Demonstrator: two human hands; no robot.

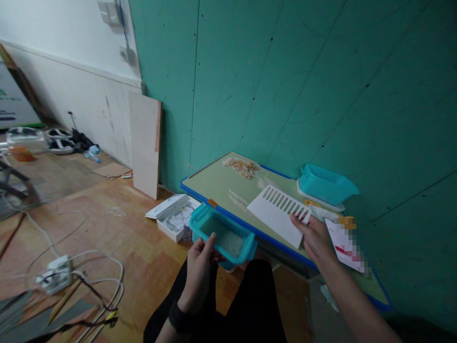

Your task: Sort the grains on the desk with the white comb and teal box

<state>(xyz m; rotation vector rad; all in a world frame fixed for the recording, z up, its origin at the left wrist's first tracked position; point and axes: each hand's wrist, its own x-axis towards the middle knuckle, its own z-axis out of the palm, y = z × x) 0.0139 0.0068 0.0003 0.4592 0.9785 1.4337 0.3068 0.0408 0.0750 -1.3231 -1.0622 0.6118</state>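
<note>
My left hand (pixel 202 259) is closed on the near side of a turquoise plastic tub (pixel 254 247), its thumb over the rim. The tub is held out in front of the table edge, above my knees. Pale, grainy material (pixel 232 242) covers its bottom. My right hand (pixel 316 238) grips the right end of a flat white slotted plate (pixel 273 216), which has a row of long slots along its far edge. That plate is over the table (pixel 214 183). Farther back on the tabletop lies a heap of yellow and whitish grains (pixel 243 167), with a streak of pale powder (pixel 238 199) nearer me.
A second turquoise tub (pixel 326 183) stands against the green wall at the table's back right. A printed white packet (pixel 346 247) lies on the right part. An open white box (pixel 174 216) sits on the floor, left of the table. Cables and a power strip (pixel 55 274) lie farther left.
</note>
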